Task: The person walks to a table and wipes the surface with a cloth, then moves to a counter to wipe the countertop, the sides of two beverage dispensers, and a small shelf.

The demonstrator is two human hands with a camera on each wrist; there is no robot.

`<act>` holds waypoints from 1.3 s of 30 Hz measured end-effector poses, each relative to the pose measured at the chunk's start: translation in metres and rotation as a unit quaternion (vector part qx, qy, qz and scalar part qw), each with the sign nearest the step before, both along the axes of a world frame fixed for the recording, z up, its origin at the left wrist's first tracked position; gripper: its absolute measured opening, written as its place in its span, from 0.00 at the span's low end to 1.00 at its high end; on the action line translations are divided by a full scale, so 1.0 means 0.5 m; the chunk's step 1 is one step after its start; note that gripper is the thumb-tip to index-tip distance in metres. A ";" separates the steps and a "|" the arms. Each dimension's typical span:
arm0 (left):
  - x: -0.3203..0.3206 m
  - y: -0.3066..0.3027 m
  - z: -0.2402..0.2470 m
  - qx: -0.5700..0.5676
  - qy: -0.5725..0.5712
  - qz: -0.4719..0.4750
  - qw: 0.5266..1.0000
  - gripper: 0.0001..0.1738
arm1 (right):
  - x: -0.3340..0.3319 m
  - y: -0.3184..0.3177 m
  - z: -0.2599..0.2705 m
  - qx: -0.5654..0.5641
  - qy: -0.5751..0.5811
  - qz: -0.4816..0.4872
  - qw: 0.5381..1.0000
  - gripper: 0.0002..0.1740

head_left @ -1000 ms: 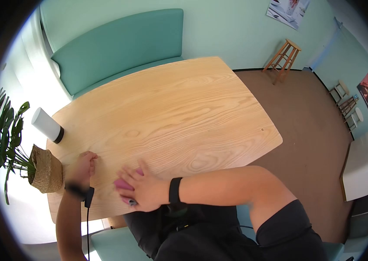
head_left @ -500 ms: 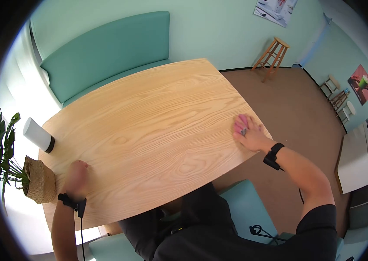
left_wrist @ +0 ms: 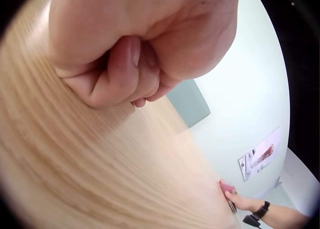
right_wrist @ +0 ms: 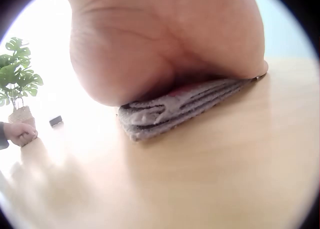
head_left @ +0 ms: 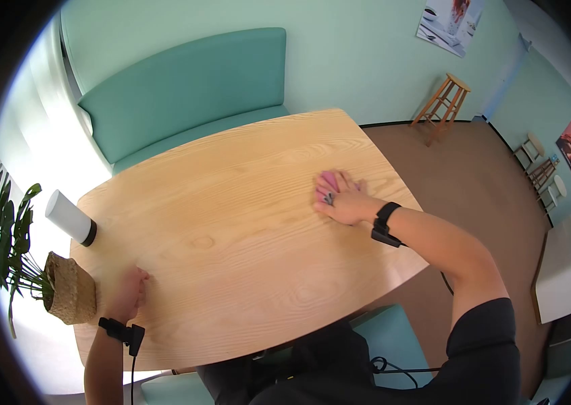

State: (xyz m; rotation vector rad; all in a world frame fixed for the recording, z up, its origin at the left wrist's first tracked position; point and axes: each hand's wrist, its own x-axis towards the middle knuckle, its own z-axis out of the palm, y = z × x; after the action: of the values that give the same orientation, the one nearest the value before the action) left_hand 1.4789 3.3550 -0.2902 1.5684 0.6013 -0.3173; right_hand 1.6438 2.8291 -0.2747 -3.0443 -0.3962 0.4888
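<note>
Flat on a folded cloth, pink on top in the head view (head_left: 329, 179) and grey and layered at its edge in the right wrist view (right_wrist: 165, 115), lies the right hand (head_left: 347, 204). Its fingers are spread and press the cloth against the wooden table (head_left: 231, 236), right of the middle. Near the left end of the table rests the left hand (head_left: 128, 295), its fingers curled into a fist (left_wrist: 125, 49) with nothing seen in it. The palm (right_wrist: 170, 44) hides part of the cloth.
At the table's left end stand a white cylinder with a black base (head_left: 70, 217) and a plant in a woven basket (head_left: 71, 289). A green bench (head_left: 191, 88) runs along the far side. A wooden stool (head_left: 442, 104) is beyond the right edge.
The right hand and cloth went from the near left part of the table to its right edge, then back leftward a little. The left hand stays near the left end; the head view has shifted.
</note>
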 end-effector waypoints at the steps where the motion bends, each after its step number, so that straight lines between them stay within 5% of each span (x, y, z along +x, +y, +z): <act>1: 0.002 0.000 0.001 -0.001 0.001 0.001 1.000 0.06 | 0.032 0.034 -0.008 0.016 -0.015 0.022 1.000 0.42; 5: 0.006 -0.003 0.004 -0.001 0.016 0.014 1.000 0.06 | 0.209 0.076 0.002 -0.043 0.027 0.017 0.999 0.42; 14: 0.018 -0.007 0.012 -0.020 0.052 0.064 0.996 0.07 | 0.528 -0.033 -0.008 0.021 -0.033 -0.275 0.961 0.48; 20: 0.025 -0.001 0.014 -0.029 0.069 0.062 0.995 0.06 | 0.605 0.056 -0.033 0.018 -0.023 -0.215 0.976 0.45; 25: 0.027 -0.013 0.026 -0.004 0.068 0.060 0.996 0.07 | 0.495 0.320 -0.026 0.057 -0.018 -0.043 0.997 0.40; 31: 0.015 -0.008 0.012 0.011 0.018 0.038 0.999 0.08 | 0.198 0.602 -0.013 0.081 0.013 0.223 0.971 0.41; 36: 0.012 0.006 -0.002 0.022 0.002 0.002 1.000 0.09 | 0.057 0.587 -0.017 0.088 0.034 0.340 0.936 0.42; 39: 0.009 0.011 -0.009 0.003 0.004 0.002 1.000 0.08 | 0.109 0.460 -0.005 0.026 0.013 0.225 0.974 0.42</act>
State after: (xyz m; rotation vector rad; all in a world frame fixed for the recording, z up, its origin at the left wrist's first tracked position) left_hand 1.4833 3.3603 -0.2949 1.5717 0.6112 -0.3186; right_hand 1.6981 3.0591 -0.2771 -2.8846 -1.0880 0.5210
